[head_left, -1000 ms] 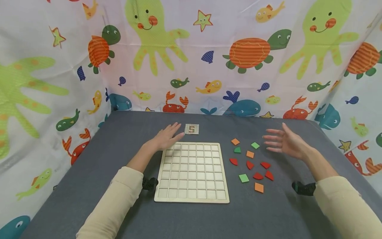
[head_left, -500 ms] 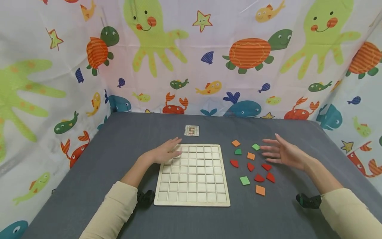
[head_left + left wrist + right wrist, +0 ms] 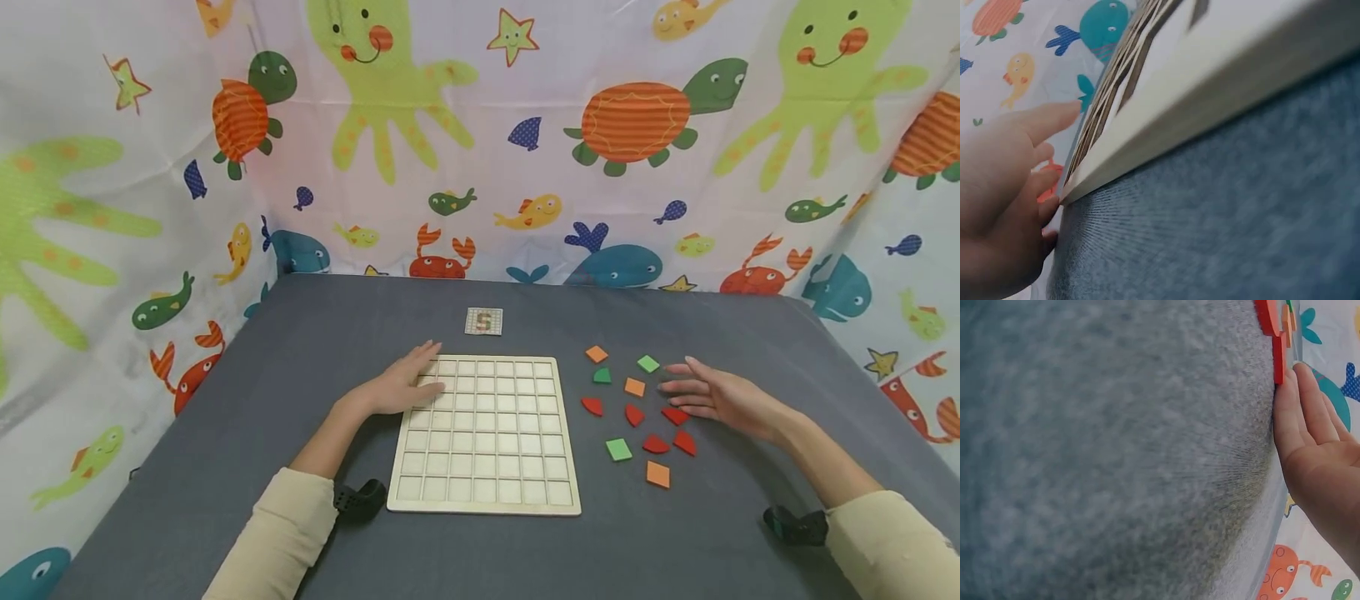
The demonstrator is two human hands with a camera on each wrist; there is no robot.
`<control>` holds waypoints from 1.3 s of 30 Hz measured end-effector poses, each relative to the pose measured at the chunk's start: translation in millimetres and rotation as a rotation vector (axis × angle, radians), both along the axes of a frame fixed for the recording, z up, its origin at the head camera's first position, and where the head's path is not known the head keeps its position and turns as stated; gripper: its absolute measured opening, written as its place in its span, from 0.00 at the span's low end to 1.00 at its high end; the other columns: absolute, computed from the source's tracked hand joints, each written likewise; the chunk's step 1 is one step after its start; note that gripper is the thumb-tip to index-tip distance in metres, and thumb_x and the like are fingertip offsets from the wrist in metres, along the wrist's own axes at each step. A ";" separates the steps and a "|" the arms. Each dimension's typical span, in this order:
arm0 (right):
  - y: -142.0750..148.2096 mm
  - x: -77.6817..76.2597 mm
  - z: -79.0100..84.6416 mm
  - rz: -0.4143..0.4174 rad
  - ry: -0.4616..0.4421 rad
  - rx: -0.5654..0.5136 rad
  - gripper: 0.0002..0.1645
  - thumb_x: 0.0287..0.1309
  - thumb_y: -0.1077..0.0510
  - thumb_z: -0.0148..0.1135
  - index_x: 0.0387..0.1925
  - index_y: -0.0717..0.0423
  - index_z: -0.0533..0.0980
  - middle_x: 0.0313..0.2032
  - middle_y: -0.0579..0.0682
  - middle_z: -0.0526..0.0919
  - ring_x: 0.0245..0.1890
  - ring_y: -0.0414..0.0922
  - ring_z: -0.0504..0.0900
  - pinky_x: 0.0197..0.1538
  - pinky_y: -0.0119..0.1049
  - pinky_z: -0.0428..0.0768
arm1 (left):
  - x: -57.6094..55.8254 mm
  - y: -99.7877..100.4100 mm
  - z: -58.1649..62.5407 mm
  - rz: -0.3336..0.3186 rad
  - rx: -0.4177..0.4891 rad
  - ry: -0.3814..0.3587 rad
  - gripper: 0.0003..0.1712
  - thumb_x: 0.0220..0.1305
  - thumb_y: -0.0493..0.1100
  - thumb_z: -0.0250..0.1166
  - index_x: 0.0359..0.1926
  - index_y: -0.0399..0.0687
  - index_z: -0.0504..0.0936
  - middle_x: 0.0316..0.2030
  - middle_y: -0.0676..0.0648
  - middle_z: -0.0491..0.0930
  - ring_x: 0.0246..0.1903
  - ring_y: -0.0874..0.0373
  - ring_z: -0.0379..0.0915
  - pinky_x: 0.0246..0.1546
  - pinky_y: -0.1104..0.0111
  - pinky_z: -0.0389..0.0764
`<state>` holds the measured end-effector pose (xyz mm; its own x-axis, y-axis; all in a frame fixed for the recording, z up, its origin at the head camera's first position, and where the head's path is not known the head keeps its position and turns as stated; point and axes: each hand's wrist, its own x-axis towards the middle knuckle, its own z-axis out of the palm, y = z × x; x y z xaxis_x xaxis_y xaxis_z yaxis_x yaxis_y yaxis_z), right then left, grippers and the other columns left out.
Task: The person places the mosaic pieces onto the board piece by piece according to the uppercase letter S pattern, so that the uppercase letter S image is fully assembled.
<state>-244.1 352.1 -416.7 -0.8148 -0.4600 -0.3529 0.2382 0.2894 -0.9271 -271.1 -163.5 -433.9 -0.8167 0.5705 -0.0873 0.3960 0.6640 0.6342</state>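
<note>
A pale wooden grid board [image 3: 483,433] lies flat on the grey table. My left hand [image 3: 393,385] is at its upper left corner, fingers extended and overlapping the edge; in the left wrist view the fingertips are close to the board's [image 3: 1166,106] side. To the right, my right hand [image 3: 723,400] is held with straight fingers beside a scatter of flat pieces and holds nothing. Nearest to it are a red quarter-round piece [image 3: 675,415] and a light green square [image 3: 648,363]. The right wrist view shows a red piece [image 3: 1279,357] right by the fingertips.
Several more pieces lie between board and right hand, among them an orange square [image 3: 657,474], a light green square [image 3: 618,450] and a dark green piece [image 3: 602,376]. Behind the board is a small card [image 3: 483,321] with an S-like pattern. A sea-animal curtain [image 3: 480,142] surrounds the table.
My left hand has come back toward me and slightly left, onto the board's upper left corner. My right hand has lowered toward the pieces. Board and pieces keep their layout.
</note>
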 end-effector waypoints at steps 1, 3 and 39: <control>-0.7 0.7 -0.5 -0.004 0.006 0.010 0.41 0.75 0.42 0.31 0.72 0.68 0.41 0.61 0.55 0.71 0.53 0.36 0.76 0.54 0.31 0.73 | 1.5 -1.0 0.5 0.006 -0.002 0.000 0.45 0.70 0.55 0.54 0.74 0.38 0.43 0.73 0.36 0.39 0.71 0.41 0.30 0.65 0.42 0.37; -2.2 2.1 -1.2 -0.009 0.021 0.041 0.40 0.75 0.42 0.33 0.72 0.68 0.43 0.62 0.59 0.70 0.53 0.36 0.76 0.54 0.30 0.74 | 4.5 -2.2 1.4 0.014 -0.006 0.001 0.45 0.70 0.54 0.54 0.74 0.37 0.43 0.73 0.35 0.40 0.71 0.40 0.30 0.65 0.42 0.34; -6.5 16.2 -15.7 0.147 0.585 0.201 0.29 0.56 0.65 0.66 0.58 0.72 0.69 0.42 0.61 0.81 0.39 0.41 0.80 0.38 0.30 0.80 | 6.2 -2.2 -0.5 0.025 -0.049 0.014 0.42 0.71 0.54 0.53 0.75 0.40 0.45 0.73 0.36 0.39 0.71 0.41 0.29 0.65 0.43 0.30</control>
